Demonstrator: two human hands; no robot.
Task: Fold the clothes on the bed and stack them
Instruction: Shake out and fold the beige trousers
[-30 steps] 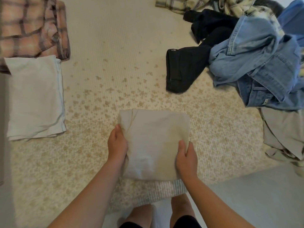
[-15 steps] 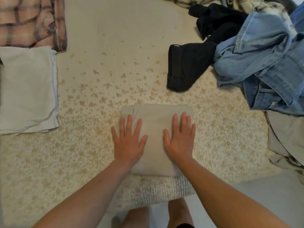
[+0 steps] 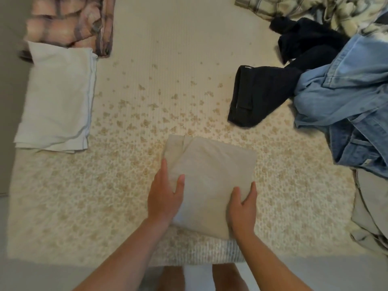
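Near the bed's (image 3: 63,206) edge, both hands — left hand (image 3: 164,198), right hand (image 3: 242,208) — grip the folded beige garment (image 3: 210,175).

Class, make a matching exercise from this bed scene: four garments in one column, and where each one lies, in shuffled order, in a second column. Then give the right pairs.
Garments
1. beige folded garment
2. pale blue folded garment
3. black trousers
4. pink plaid shirt

Places
A. far left corner of the bed
B. held at both sides by the left hand and right hand
C. right of centre, beside the denim pile
D. left edge, partly over the plaid shirt

Pairs: 1-B, 2-D, 3-C, 4-A
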